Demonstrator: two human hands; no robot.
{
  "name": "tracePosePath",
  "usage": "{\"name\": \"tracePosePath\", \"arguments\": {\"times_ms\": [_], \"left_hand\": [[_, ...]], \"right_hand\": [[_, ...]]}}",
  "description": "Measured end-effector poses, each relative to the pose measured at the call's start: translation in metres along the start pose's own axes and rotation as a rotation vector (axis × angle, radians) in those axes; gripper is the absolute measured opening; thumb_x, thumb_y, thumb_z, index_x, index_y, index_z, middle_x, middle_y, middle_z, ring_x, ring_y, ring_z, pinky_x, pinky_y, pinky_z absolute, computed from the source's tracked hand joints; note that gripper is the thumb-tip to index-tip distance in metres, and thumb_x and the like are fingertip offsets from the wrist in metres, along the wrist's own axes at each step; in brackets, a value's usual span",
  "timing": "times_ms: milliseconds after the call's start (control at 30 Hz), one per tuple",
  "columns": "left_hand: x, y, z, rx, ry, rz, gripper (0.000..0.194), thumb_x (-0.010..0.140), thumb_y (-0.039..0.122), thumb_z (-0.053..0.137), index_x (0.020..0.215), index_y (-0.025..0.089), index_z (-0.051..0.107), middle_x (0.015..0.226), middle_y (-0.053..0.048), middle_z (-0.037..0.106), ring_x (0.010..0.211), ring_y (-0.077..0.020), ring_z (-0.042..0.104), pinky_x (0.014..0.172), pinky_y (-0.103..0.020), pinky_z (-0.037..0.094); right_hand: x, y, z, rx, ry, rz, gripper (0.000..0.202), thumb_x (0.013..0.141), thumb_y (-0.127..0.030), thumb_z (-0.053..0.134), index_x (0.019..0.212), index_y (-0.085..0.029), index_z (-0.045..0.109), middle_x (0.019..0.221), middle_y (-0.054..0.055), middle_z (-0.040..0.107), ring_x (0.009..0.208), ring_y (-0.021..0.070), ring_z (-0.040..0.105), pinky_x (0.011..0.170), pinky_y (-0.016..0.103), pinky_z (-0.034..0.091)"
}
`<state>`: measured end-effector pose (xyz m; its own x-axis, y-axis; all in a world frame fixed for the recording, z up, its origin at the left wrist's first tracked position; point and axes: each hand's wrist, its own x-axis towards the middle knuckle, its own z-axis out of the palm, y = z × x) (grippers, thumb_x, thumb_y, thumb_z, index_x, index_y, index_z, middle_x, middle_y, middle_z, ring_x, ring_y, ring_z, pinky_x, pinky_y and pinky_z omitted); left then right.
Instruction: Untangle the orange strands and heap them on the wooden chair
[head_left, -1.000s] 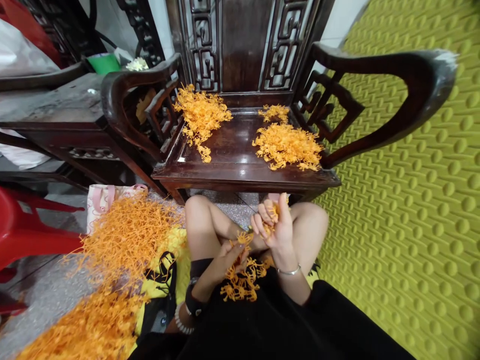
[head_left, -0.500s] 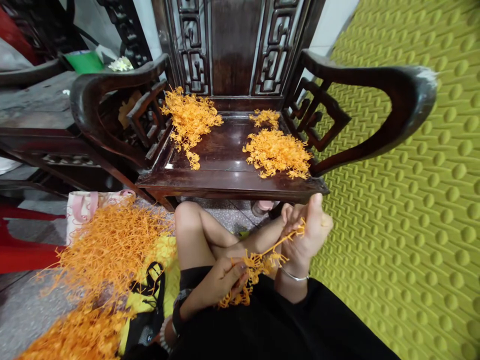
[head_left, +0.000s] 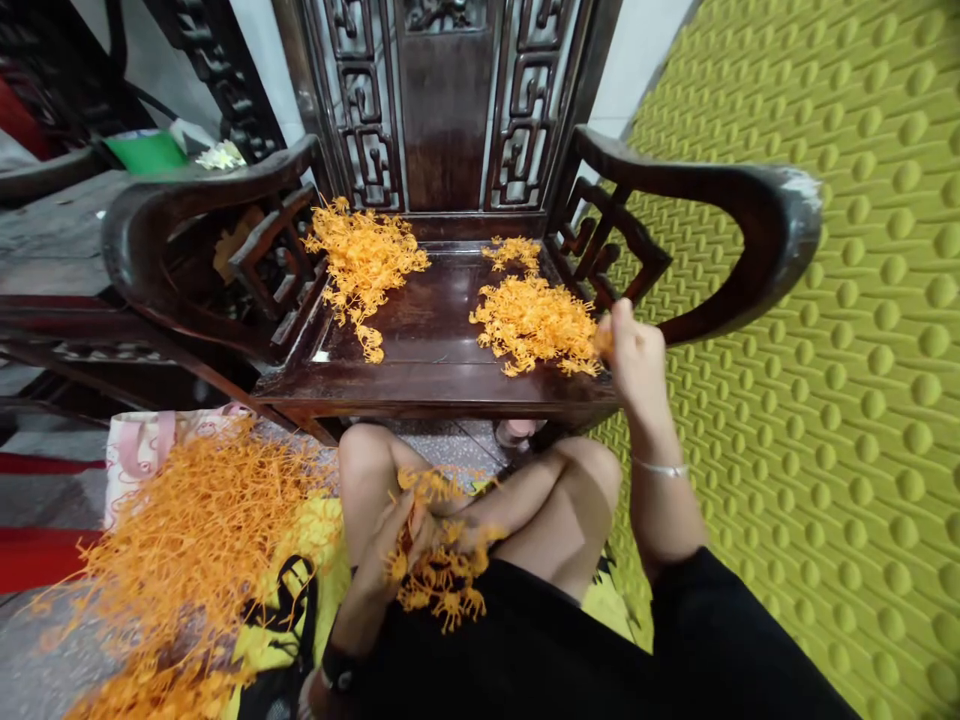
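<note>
My left hand (head_left: 405,530) is closed around a bunch of orange curly-ended plastic pieces (head_left: 446,585) above my lap; the bunch is partly blurred and spreads out to both sides of the fingers. Farther forward, my right hand (head_left: 636,355) is closed at the right edge of the chair seat, with a blurred orange piece (head_left: 604,338) at its fingertips. Right beside those fingers lies a pile of the same orange pieces (head_left: 536,322). A smaller cluster (head_left: 513,254) sits behind that pile, and another pile (head_left: 367,250) covers the seat's left side.
The dark carved wooden armchair (head_left: 435,380) stands in front of my crossed legs. On the floor at left, a large heap of orange strands (head_left: 202,530) lies against a white bag with pink handles (head_left: 135,450). Yellow bumpy padding (head_left: 840,400) fills the right side.
My right hand has moved from the bunch over my lap forward to the right pile on the seat. The left hand, still holding its bunch, has shifted left. The view has tilted slightly.
</note>
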<state>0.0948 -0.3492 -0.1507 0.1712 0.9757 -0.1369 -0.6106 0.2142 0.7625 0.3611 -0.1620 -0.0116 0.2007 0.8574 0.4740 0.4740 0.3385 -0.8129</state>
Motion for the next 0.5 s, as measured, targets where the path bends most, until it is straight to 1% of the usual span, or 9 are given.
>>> {"name": "tracePosePath", "arguments": {"times_ms": [33, 100, 200, 267, 300, 333, 400, 467, 500], "left_hand": [[0.005, 0.005, 0.005, -0.044, -0.019, 0.032, 0.051, 0.091, 0.051, 0.054, 0.06, 0.015, 0.036, 0.037, 0.004, 0.028, 0.038, -0.0068, 0.026, 0.049, -0.021, 0.03], [0.014, 0.014, 0.015, -0.093, -0.033, 0.064, 0.047, 0.092, 0.049, 0.054, 0.064, 0.016, 0.037, 0.039, 0.005, 0.027, 0.039, -0.0067, 0.024, 0.051, -0.021, 0.032], [0.021, 0.024, 0.025, -0.087, -0.056, 0.118, 0.04, 0.093, 0.046, 0.053, 0.07, 0.016, 0.04, 0.042, 0.005, 0.031, 0.04, -0.0073, 0.028, 0.052, -0.022, 0.035], [0.023, 0.027, 0.028, -0.065, -0.07, 0.155, 0.038, 0.094, 0.046, 0.051, 0.072, 0.016, 0.044, 0.044, 0.003, 0.034, 0.043, -0.0087, 0.036, 0.053, -0.022, 0.036], [0.024, 0.028, 0.028, -0.059, -0.074, 0.163, 0.038, 0.094, 0.046, 0.051, 0.074, 0.016, 0.046, 0.045, 0.003, 0.035, 0.045, -0.0096, 0.039, 0.053, -0.023, 0.037], [0.025, 0.028, 0.029, -0.058, -0.064, 0.167, 0.037, 0.095, 0.046, 0.051, 0.075, 0.015, 0.047, 0.046, 0.002, 0.035, 0.047, -0.0104, 0.042, 0.054, -0.023, 0.038], [0.028, 0.028, 0.031, -0.066, -0.046, 0.177, 0.035, 0.095, 0.046, 0.051, 0.078, 0.015, 0.05, 0.048, 0.002, 0.037, 0.05, -0.0115, 0.045, 0.055, -0.023, 0.039], [0.032, 0.03, 0.032, -0.067, -0.043, 0.2, 0.035, 0.093, 0.047, 0.053, 0.079, 0.015, 0.051, 0.048, 0.001, 0.039, 0.052, -0.0127, 0.047, 0.056, -0.024, 0.04], [0.034, 0.031, 0.032, -0.062, -0.042, 0.208, 0.036, 0.093, 0.048, 0.053, 0.078, 0.015, 0.051, 0.049, 0.0, 0.04, 0.053, -0.0135, 0.048, 0.056, -0.025, 0.04]], "right_hand": [[0.011, 0.003, 0.012, -0.126, -0.036, -0.077, 0.062, 0.091, -0.07, 0.033, 0.059, -0.017, 0.031, 0.056, 0.001, 0.033, 0.053, 0.0094, 0.031, 0.054, 0.028, 0.026], [0.036, 0.013, 0.031, -0.457, -0.018, -0.197, 0.045, 0.099, -0.048, 0.03, 0.067, -0.016, 0.037, 0.066, 0.005, 0.043, 0.066, 0.0146, 0.042, 0.067, 0.032, 0.036], [0.067, 0.033, 0.046, -0.851, -0.145, -0.159, 0.017, 0.088, -0.019, 0.042, 0.08, -0.011, 0.054, 0.095, 0.017, 0.058, 0.103, 0.0321, 0.051, 0.089, 0.05, 0.038], [0.073, 0.043, 0.05, -0.876, -0.271, -0.116, 0.016, 0.081, -0.013, 0.05, 0.09, -0.009, 0.062, 0.108, 0.018, 0.061, 0.113, 0.0357, 0.049, 0.098, 0.054, 0.034], [0.07, 0.045, 0.051, -0.812, -0.266, -0.135, 0.023, 0.08, -0.014, 0.053, 0.1, -0.01, 0.063, 0.113, 0.017, 0.061, 0.114, 0.0337, 0.051, 0.102, 0.053, 0.033], [0.064, 0.045, 0.051, -0.721, -0.195, -0.185, 0.032, 0.082, -0.018, 0.054, 0.112, -0.012, 0.061, 0.119, 0.015, 0.061, 0.113, 0.0307, 0.054, 0.105, 0.051, 0.032], [0.043, 0.039, 0.05, -0.533, 0.065, -0.325, 0.045, 0.088, -0.028, 0.052, 0.131, -0.015, 0.051, 0.125, 0.013, 0.059, 0.113, 0.0256, 0.056, 0.109, 0.048, 0.03], [0.018, 0.029, 0.049, -0.424, 0.27, -0.447, 0.041, 0.093, -0.036, 0.047, 0.129, -0.016, 0.052, 0.119, 0.011, 0.063, 0.11, 0.023, 0.058, 0.109, 0.046, 0.031], [0.006, 0.025, 0.049, -0.41, 0.312, -0.49, 0.035, 0.094, -0.037, 0.047, 0.121, -0.017, 0.058, 0.112, 0.009, 0.066, 0.107, 0.0223, 0.059, 0.109, 0.045, 0.031]]}}
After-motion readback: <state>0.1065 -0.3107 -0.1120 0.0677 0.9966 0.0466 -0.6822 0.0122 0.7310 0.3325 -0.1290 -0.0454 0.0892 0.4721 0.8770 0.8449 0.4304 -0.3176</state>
